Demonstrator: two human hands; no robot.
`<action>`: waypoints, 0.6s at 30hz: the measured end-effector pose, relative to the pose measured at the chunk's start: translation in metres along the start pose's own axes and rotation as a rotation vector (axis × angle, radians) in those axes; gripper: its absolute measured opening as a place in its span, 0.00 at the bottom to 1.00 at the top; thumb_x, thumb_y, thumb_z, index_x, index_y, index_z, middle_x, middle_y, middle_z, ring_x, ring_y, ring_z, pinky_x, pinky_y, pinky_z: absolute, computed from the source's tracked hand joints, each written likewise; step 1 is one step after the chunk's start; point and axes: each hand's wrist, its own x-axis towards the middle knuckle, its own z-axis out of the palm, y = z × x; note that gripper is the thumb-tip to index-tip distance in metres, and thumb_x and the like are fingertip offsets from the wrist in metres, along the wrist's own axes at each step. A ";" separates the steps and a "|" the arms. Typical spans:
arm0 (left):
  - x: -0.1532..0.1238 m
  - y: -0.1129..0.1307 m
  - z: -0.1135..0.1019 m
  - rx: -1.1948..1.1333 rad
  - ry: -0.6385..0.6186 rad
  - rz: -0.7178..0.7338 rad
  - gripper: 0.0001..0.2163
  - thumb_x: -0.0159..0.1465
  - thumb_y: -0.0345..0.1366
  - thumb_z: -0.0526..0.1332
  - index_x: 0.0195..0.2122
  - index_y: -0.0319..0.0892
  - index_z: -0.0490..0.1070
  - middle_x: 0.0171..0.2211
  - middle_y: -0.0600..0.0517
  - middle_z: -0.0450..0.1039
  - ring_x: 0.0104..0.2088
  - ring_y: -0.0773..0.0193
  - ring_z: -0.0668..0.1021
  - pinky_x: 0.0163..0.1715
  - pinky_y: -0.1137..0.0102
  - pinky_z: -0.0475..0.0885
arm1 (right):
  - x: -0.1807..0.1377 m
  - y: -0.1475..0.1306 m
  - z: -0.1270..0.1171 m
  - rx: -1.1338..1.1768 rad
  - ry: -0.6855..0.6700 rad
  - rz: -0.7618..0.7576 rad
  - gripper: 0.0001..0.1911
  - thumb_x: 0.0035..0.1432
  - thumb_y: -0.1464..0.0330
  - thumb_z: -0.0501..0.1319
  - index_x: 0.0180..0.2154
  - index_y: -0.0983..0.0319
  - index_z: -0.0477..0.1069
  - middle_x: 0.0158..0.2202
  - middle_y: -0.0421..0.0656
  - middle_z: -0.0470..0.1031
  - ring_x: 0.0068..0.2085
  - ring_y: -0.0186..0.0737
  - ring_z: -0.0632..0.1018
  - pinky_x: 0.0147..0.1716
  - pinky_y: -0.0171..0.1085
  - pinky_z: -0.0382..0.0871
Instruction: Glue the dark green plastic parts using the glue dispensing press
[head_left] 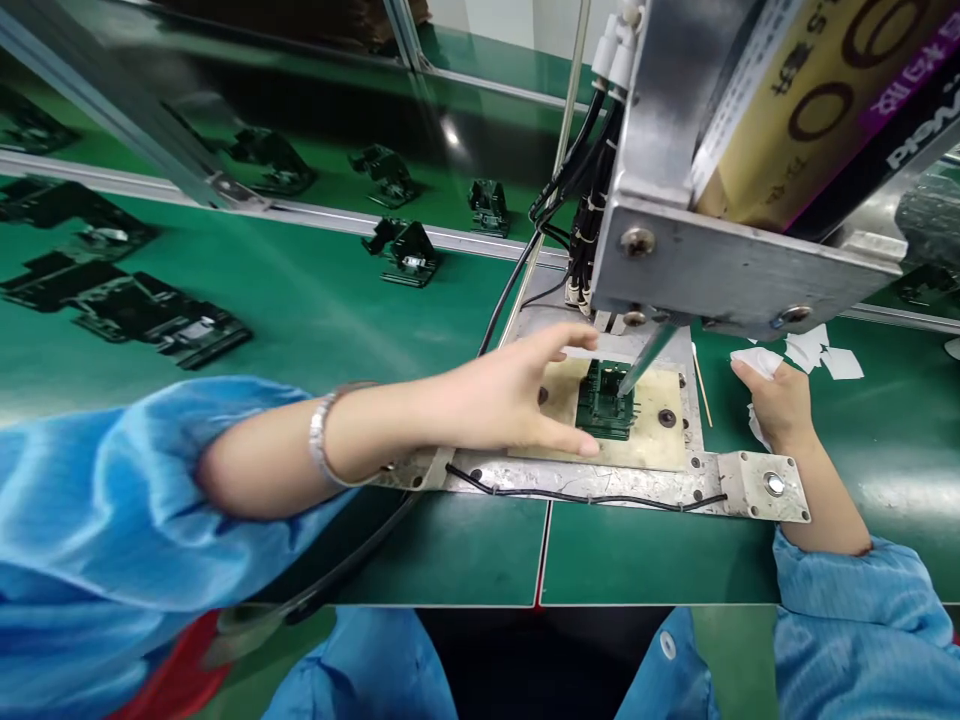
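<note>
Okay, head view: left hand [499,402] is spread in a wide C beside the blocky, slotted dark-green part [600,408], contact unclear; part sits on a flat cream plate [656,450] under a slim metallic nozzle [649,355]. Right hand [784,405] is closed on a crumpled white wipe [759,360], near angular white scraps [843,364].

Bright overhead-looking light leaves a pale glare on the green tabletop [465,560] toward three o'clock, while blur softens the blue sleeve [127,530] at eight and wide-angle stretch distorts dark parts [161,315] near nine.
</note>
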 end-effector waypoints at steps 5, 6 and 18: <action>0.007 -0.004 0.021 -0.084 -0.100 0.030 0.23 0.45 0.38 0.74 0.42 0.45 0.71 0.42 0.47 0.77 0.49 0.50 0.78 0.53 0.58 0.74 | 0.001 0.002 0.000 0.003 -0.011 -0.017 0.17 0.46 0.56 0.69 0.36 0.59 0.80 0.39 0.45 0.81 0.45 0.56 0.79 0.47 0.49 0.72; 0.007 -0.003 0.022 -0.114 -0.118 0.012 0.22 0.46 0.38 0.74 0.41 0.45 0.71 0.41 0.47 0.78 0.46 0.52 0.79 0.49 0.60 0.76 | 0.001 0.003 0.000 0.008 -0.012 -0.008 0.17 0.46 0.56 0.69 0.36 0.59 0.80 0.39 0.45 0.81 0.45 0.56 0.79 0.47 0.49 0.72; 0.014 0.027 -0.096 0.066 -0.347 -0.467 0.22 0.40 0.41 0.77 0.37 0.41 0.81 0.38 0.42 0.81 0.41 0.47 0.81 0.39 0.64 0.77 | 0.002 0.008 0.003 -0.020 -0.069 -0.014 0.20 0.43 0.52 0.67 0.33 0.60 0.80 0.36 0.47 0.81 0.43 0.59 0.79 0.46 0.52 0.70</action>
